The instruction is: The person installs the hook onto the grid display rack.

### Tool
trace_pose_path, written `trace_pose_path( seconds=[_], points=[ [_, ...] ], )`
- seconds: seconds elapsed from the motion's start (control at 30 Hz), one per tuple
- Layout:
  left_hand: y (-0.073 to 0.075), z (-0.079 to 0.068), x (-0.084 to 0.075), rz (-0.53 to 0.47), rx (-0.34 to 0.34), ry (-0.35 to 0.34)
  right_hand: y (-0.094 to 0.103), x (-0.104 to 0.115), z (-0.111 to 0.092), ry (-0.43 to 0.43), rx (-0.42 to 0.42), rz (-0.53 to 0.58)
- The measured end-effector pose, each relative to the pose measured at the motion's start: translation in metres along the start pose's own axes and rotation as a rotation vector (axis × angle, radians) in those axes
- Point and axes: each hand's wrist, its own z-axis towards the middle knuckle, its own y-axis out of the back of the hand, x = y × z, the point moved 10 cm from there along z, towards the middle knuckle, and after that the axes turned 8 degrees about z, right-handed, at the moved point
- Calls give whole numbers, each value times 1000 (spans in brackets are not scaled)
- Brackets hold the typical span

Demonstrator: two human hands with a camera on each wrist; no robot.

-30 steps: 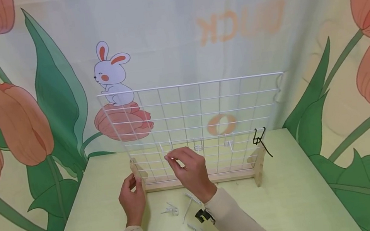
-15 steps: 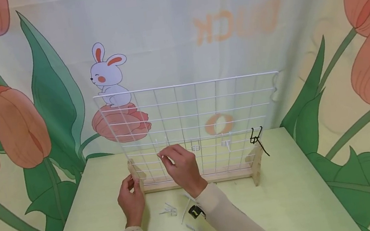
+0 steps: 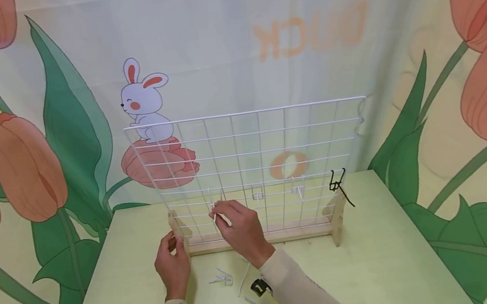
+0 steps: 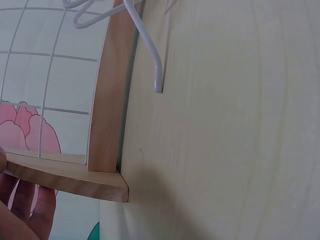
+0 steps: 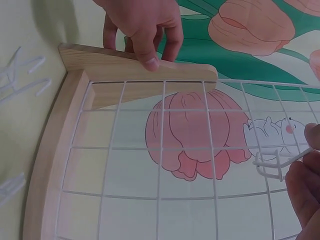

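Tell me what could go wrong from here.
The white hook pinched in the right hand could drop when released if its prongs are not seated on the wire grid; I cannot tell whether they are. The wooden stand might shift if the left hand lets go of its end. The loose hooks on the table, close to the right sleeve, could be knocked.

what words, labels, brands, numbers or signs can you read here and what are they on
"DUCK", mirrored: faint orange letters on the pale fabric backdrop.
"O", perhaps: orange ring seen through the white wire grid; letter or drawing, cannot tell.
No other readable text.
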Motion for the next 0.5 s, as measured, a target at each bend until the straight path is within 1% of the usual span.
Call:
trace_pose_path(
  seconds=[0.23,0.4,0.5],
  points=[
    [-3,1,1,1,-7,-21,3,-2,-13,-18,-15,-3],
    [0,0,1,23,-22,-14,7,-2,-23,-23,2,3],
    [1,0,0,17,-23,-16,9,-4,-31,-27,31,2]
  ],
)
